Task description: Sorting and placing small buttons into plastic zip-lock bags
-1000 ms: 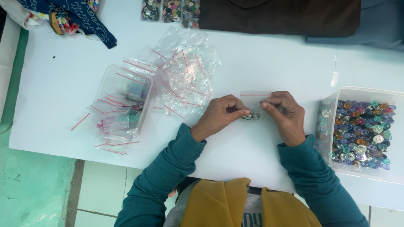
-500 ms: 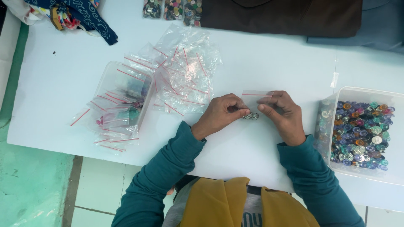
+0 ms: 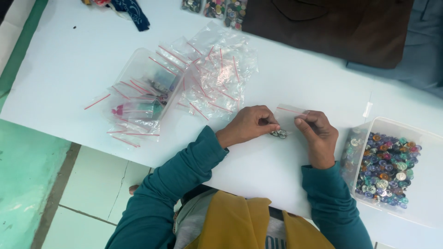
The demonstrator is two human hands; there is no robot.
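My left hand (image 3: 249, 123) and my right hand (image 3: 318, 133) both pinch a small clear zip bag (image 3: 290, 115) with a red seal strip, held just above the white table (image 3: 69, 60). A few small shiny round pieces (image 3: 279, 134) sit at the bag's lower edge, between my fingertips. Both arms wear teal sleeves.
A clear tub (image 3: 392, 170) of several coloured round pieces stands at the right. A heap of empty zip bags (image 3: 217, 74) lies ahead of my left hand, beside a clear tub (image 3: 143, 92) with filled bags. Dark brown cloth (image 3: 332, 23) and filled bags (image 3: 217, 8) lie at the far edge.
Both hands stay on the small bag. The view has shifted slightly; the hands keep working the bag's edge with little movement.
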